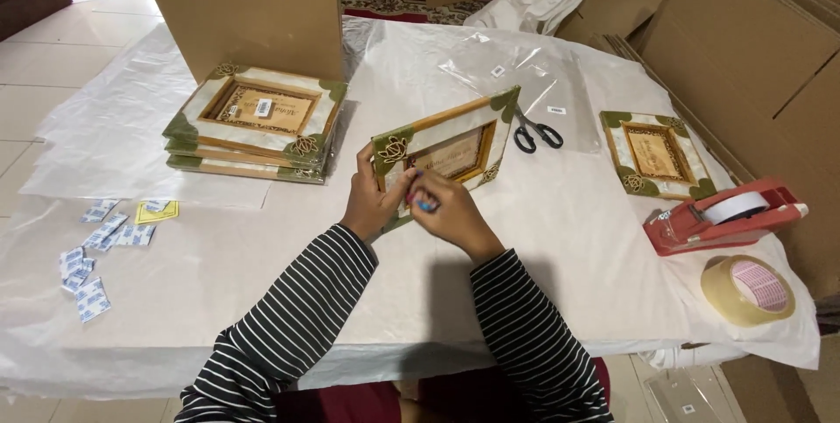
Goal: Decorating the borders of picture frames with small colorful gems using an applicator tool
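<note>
The left hand (372,200) has its fingers curled closed around the lower left edge of a decorated picture frame (451,150), propping it tilted up off the worktop (560,239). The right hand (451,211) pinches a small blue-and-pink item (423,205) against the frame's bottom edge, fingers closed on it. Beyond the fingers to the right lie black scissors (535,134); beyond them to the left sits a stack of matching frames (258,121). Further right of the fingers are 1 more frame (656,153), a red tape dispenser (722,216) and a tape roll (748,290).
</note>
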